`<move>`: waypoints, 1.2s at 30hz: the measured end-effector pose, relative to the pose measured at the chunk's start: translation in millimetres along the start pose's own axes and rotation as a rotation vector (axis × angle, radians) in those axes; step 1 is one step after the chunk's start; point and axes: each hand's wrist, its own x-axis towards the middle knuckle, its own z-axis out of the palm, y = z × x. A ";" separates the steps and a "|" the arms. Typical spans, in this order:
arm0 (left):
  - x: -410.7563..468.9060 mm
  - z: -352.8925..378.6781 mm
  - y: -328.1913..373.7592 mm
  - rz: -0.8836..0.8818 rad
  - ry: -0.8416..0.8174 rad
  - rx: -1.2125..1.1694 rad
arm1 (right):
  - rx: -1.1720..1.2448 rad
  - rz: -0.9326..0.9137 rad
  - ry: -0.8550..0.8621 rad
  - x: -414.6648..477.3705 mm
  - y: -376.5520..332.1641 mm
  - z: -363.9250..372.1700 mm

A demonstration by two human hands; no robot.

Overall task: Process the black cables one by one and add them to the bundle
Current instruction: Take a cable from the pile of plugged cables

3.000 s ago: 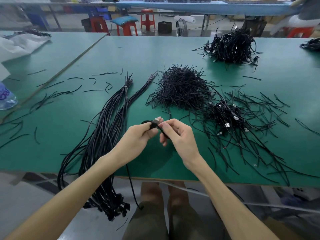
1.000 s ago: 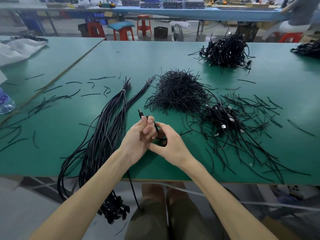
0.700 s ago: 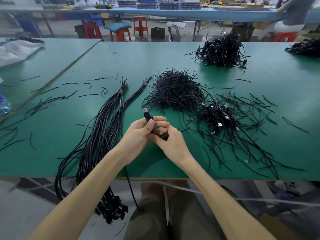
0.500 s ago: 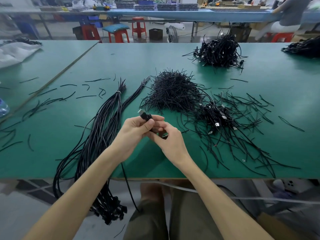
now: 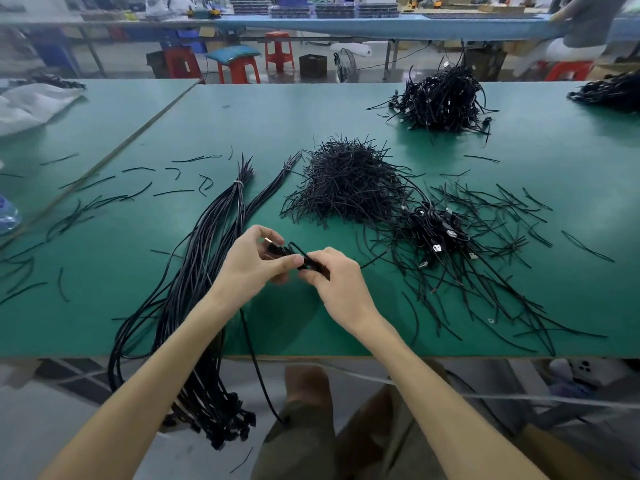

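Both hands work a black cable (image 5: 292, 252) just above the green table (image 5: 277, 109). My left hand (image 5: 251, 263) pinches its plug end between thumb and fingers. My right hand (image 5: 334, 282) pinches the cable right beside it. The cable's free length (image 5: 258, 368) hangs down over the table's front edge toward my lap. To the left lies the long bundle (image 5: 207, 258) of black cables, tied near its far end with a pale band and draping off the front edge. A tangle of coiled cables with metal plugs (image 5: 433, 226) sits to the right.
A heap of short black ties (image 5: 346, 181) lies behind my hands. A further cable pile (image 5: 440, 98) sits at the back right. Loose ties (image 5: 502, 258) are scattered right and far left. A second thin bundle (image 5: 273, 185) lies beside the main one. Stools stand beyond the table.
My hands have drawn slightly apart and the cable now shows between them as a small loop. The plug end has turned in my left hand. The camera view has shifted a little.
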 end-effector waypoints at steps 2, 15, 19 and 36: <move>3.9 -5.4 0.3 0.037 -0.052 0.139 | -0.063 0.001 -0.025 -1.2 -0.5 1.3; 4.1 -20.1 6.3 0.205 -0.245 0.624 | -0.385 -0.153 -0.028 -8.5 -8.0 5.3; 2.0 -16.8 16.2 0.201 -0.479 0.931 | -0.511 -0.239 0.013 -11.8 -9.9 7.6; 25.8 18.0 1.3 -0.087 0.011 -0.058 | -0.676 -0.366 0.377 -13.9 -9.4 11.2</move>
